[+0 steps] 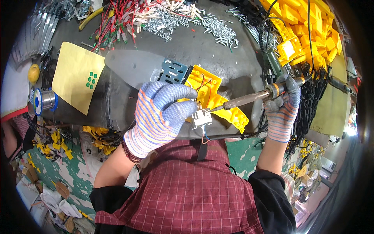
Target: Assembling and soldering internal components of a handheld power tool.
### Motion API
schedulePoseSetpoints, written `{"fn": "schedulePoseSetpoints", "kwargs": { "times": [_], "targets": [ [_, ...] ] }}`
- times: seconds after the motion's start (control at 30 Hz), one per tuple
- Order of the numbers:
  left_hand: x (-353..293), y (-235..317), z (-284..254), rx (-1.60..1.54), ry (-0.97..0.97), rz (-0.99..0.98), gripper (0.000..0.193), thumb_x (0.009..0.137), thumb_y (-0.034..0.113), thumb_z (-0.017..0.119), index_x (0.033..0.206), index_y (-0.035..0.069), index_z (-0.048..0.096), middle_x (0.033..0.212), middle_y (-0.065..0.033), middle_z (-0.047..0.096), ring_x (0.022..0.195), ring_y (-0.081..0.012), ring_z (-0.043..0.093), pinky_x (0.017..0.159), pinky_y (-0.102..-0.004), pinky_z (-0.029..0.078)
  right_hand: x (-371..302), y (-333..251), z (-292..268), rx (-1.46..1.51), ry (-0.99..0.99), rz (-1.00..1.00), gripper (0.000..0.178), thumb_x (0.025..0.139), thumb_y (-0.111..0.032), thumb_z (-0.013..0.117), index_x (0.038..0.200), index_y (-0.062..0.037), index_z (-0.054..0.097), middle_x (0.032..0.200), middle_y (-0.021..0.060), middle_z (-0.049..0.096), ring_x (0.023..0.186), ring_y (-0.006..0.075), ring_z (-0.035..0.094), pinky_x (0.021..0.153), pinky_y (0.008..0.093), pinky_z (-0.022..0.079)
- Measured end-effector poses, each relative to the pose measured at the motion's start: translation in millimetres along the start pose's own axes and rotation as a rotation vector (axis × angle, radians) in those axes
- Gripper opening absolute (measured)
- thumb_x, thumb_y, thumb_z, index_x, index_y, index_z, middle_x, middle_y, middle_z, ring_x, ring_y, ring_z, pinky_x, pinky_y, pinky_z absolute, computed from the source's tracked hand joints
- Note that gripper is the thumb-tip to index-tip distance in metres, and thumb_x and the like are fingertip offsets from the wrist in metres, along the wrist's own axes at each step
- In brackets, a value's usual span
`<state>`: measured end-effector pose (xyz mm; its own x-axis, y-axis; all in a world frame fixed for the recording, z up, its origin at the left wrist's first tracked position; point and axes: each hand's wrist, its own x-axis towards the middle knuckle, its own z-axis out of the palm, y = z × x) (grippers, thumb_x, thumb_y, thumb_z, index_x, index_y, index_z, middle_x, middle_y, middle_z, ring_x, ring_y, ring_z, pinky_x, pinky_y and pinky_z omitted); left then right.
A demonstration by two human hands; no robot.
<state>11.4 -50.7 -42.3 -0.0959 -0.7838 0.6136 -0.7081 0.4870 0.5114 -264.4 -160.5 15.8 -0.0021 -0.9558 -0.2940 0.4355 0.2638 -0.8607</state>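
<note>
My gloved left hand (165, 113) has its thumb and forefinger pinched together at a small white switch-like part (201, 118) with metal tabs. What lies between those fingertips is hidden; thin wires run close by. My gloved right hand (283, 107) grips a soldering iron (249, 98), its tip touching or nearly touching the white part. Behind them lies an open yellow plastic housing half (214, 95) with thin wires inside. It adjoins a blue-grey slotted metal bracket (174, 71) and a long grey blade-shaped piece (132, 66).
Loose screws (220, 31) and red-wired parts (113, 23) cover the table's far side. Yellow housings (307, 27) pile up at the far right above black cables (311, 105). At left are a yellow sheet with green dots (76, 74) and a solder spool (46, 100).
</note>
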Motion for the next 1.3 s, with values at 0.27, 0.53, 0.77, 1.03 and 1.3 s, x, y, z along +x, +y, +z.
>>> {"fn": "schedulePoseSetpoints", "kwargs": {
  "times": [0.27, 0.53, 0.77, 1.03, 1.3],
  "targets": [
    [0, -2, 0, -0.040, -0.001, 0.001, 0.024, 0.068, 0.013, 0.071, 0.090, 0.018, 0.064, 0.101, -0.0021, 0.065, 0.080, -0.0240, 0.061, 0.068, -0.0387, 0.047, 3, 4, -4, 0.019, -0.091, 0.021, 0.018, 0.088, -0.021, 0.068, 0.102, -0.0101, 0.066, 0.092, 0.0032, 0.067, 0.082, 0.0165, 0.067, 0.074, 0.0332, 0.058],
    [-2, 0, -1, -0.036, -0.012, -0.026, 0.028, 0.067, 0.012, 0.071, 0.093, 0.020, 0.064, 0.103, -0.0006, 0.065, 0.085, -0.0232, 0.060, 0.071, -0.0392, 0.046, 6, 8, -6, 0.060, -0.054, 0.013, 0.018, 0.087, -0.017, 0.069, 0.103, -0.0097, 0.066, 0.096, 0.0043, 0.067, 0.086, 0.0166, 0.066, 0.078, 0.0342, 0.058],
    [-1, 0, -1, -0.050, -0.026, -0.058, 0.029, 0.065, 0.012, 0.072, 0.092, 0.019, 0.066, 0.104, 0.0004, 0.064, 0.086, -0.0233, 0.059, 0.072, -0.0396, 0.045, 10, 10, -9, 0.063, -0.035, 0.037, 0.019, 0.087, -0.017, 0.070, 0.103, -0.0090, 0.065, 0.095, 0.0039, 0.066, 0.087, 0.0173, 0.066, 0.078, 0.0354, 0.058],
    [-2, 1, -1, -0.067, -0.012, -0.067, 0.029, 0.066, 0.012, 0.073, 0.092, 0.020, 0.066, 0.104, 0.0008, 0.065, 0.085, -0.0228, 0.059, 0.072, -0.0387, 0.045, 13, 13, -17, 0.187, -0.136, 0.077, 0.020, 0.090, -0.017, 0.064, 0.108, -0.0086, 0.067, 0.105, 0.0065, 0.070, 0.088, 0.0205, 0.070, 0.071, 0.0390, 0.061],
    [-2, 1, -2, -0.066, -0.026, -0.078, 0.028, 0.066, 0.012, 0.073, 0.092, 0.020, 0.066, 0.104, 0.0007, 0.065, 0.085, -0.0230, 0.059, 0.071, -0.0383, 0.045, 12, 14, -20, 0.162, -0.147, 0.081, 0.022, 0.091, -0.019, 0.063, 0.110, -0.0089, 0.066, 0.106, 0.0071, 0.070, 0.085, 0.0233, 0.071, 0.067, 0.0395, 0.062]
  ]
}}
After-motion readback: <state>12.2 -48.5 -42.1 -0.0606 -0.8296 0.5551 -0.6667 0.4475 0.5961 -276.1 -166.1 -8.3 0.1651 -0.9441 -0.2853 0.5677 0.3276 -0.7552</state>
